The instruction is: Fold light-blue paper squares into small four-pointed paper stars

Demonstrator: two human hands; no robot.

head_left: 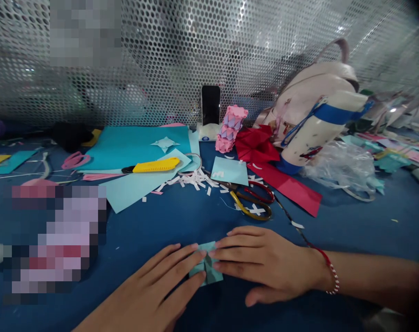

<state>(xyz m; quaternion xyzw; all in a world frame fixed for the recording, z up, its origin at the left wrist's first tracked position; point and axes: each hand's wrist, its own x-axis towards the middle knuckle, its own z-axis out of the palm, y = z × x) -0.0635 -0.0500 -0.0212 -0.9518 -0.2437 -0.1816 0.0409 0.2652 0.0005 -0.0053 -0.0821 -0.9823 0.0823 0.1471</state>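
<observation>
A small folded square of light blue paper (213, 275) lies flat on the dark blue table in front of me, a crease line running down its middle. My left hand (161, 279) rests on its left side, fingers stretched out and fingertips touching the paper. From the right, my right hand (261, 263) lies with its fingers extended over the paper's upper right part and the thumb held apart. Both hands press on the paper without gripping it. A red and white bracelet (330, 276) circles my right wrist. Fingers hide parts of the square.
Beyond my hands are scissors (253, 205), a light blue sheet (230, 170), white paper scraps (195, 180) and a yellow utility knife (156, 165). Farther back stand a phone (211, 106), a pink and purple paper model (231, 129), a white-and-blue bottle (320, 133) and a backpack (313, 87).
</observation>
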